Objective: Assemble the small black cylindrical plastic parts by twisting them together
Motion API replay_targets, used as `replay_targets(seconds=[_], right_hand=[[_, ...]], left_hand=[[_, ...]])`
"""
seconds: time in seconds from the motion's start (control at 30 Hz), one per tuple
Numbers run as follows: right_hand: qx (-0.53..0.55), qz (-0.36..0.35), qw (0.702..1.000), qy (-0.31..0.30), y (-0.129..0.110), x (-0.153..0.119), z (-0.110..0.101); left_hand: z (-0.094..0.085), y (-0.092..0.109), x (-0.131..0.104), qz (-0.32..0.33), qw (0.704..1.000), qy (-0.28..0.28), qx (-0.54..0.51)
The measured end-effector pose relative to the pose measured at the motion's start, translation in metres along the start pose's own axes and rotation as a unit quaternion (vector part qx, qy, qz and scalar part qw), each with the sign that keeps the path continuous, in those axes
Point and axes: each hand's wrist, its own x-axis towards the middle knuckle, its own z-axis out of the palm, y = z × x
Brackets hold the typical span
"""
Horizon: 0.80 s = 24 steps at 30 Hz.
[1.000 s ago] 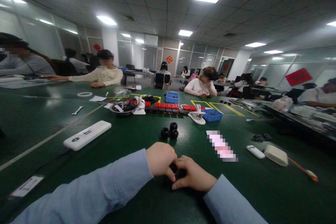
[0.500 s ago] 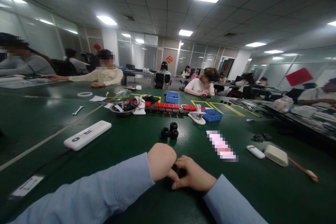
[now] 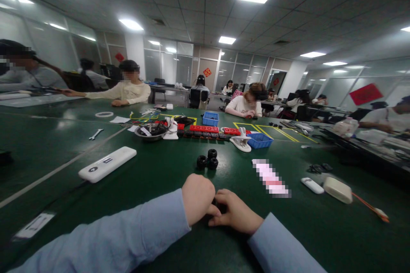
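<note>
Low over the green table [image 3: 166, 243], my left hand [image 3: 199, 198] and my right hand [image 3: 235, 211] meet with curled fingers. Between them is a small black part [image 3: 216, 203], mostly hidden by the fingers, so its kind cannot be made out. Both hands are closed around it, fingertips close together. Just beyond my knuckles sit small black toy wheels [image 3: 212, 162], three in a tight cluster. Each wrist is in a light blue sleeve.
Farther back stand a row of red blocks [image 3: 204, 129], a bowl of cables [image 3: 150, 137], white clamps [image 3: 241, 140] and blue bins [image 3: 260, 140]. A white power bank-like device [image 3: 109, 164] lies left; a pixelated pink item [image 3: 270, 178] and beige case [image 3: 338, 189] lie right. People sit around.
My left hand has turned slightly, and its fingertips have shifted a little to the right around the black part. My right hand stays nearly in place.
</note>
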Motion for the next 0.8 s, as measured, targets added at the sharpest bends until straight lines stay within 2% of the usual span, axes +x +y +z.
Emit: replay_targets(seconds=[0.23, 0.4, 0.5, 0.57, 0.67, 0.8], right_hand=[[-0.005, 0.006, 1.000, 0.004, 0.000, -0.001, -0.001], [0.008, -0.003, 1.000, 0.013, 0.002, -0.002, -0.002], [0.008, -0.001, 1.000, 0.004, 0.002, -0.003, -0.003], [0.004, -0.007, 1.000, -0.001, 0.002, -0.003, -0.003], [0.009, -0.023, 1.000, 0.007, 0.002, -0.002, -0.003], [-0.001, -0.012, 1.000, 0.003, 0.002, -0.002, -0.005]], left_hand=[[0.003, 0.000, -0.002, -0.021, 0.999, 0.036, 0.002], [-0.012, -0.030, -0.001, -0.020, 0.996, 0.090, -0.023], [-0.018, -0.053, 0.002, 0.072, 0.990, 0.060, -0.102], [-0.016, -0.060, 0.006, 0.139, 0.981, 0.020, -0.134], [-0.009, -0.060, 0.013, 0.207, 0.967, -0.026, -0.148], [0.000, -0.053, 0.019, 0.253, 0.955, -0.050, -0.148]])
